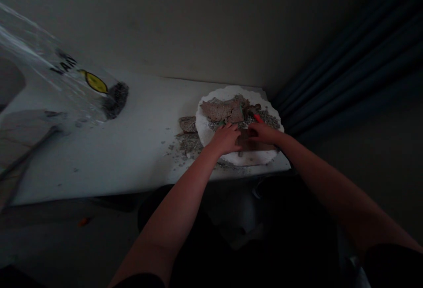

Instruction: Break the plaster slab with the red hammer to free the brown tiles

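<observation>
A round white board with a ragged rim (205, 134) lies on the table, bearing grey crumbs and brown textured pieces. Over its near half, my left hand (226, 139) holds the left end of a flat brown piece (246, 142), thumb toward me. My right hand (264, 133) is closed at the piece's right side, around a small tool whose red end (258, 118) sticks out above the fingers. The tool's working end is hidden. Just beyond my hands lies a larger brown, mesh-textured sheet (223, 111) with a torn edge.
Loose crumbs (188, 147) and a woven-looking scrap (187, 124) lie left of the board. A clear plastic bag (72, 76) with dark material in its end stands on the white table (132, 147). A dark curtain (346, 59) hangs at right, beside the wall.
</observation>
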Demonstrator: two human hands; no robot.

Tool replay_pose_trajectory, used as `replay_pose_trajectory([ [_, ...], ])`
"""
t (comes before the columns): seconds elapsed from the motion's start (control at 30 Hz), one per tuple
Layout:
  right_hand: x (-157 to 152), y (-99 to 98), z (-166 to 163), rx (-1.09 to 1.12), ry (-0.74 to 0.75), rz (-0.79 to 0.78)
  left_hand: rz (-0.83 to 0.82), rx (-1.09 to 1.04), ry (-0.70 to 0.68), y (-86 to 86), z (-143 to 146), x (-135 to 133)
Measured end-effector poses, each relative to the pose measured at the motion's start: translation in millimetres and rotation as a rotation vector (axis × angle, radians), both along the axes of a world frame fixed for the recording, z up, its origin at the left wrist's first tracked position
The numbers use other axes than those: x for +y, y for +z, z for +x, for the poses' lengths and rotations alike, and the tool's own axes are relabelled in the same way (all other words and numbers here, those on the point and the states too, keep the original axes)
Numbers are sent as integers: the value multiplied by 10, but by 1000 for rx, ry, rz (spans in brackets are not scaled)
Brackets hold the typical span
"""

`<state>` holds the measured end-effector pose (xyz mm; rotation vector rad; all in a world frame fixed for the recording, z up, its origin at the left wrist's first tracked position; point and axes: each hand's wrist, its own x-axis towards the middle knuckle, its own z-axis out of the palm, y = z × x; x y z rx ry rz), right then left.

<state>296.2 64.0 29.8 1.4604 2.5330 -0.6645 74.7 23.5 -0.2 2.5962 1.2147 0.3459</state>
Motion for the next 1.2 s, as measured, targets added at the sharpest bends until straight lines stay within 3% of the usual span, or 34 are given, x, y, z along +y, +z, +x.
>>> replay_pose_trajectory([
  [0.1,-345,-134,138,59,-112,220,-2,-39,-9,-11,115,13],
  [0.27,-695,-406,252,172,-226,391,-51,-45,86,-73,465,61],
  [0.37,-663,-439,250,205,-207,359,-99,-19,182,-80,636,146],
  [0.5,-533,-350,272,261,-163,269,-210,107,197,-8,736,296],
  [0.83,-438,-175,317,238,-80,141,-308,454,55,306,869,538],
  [1.2,-465,-156,391,295,-40,136,-390,544,-22,287,928,692],
])
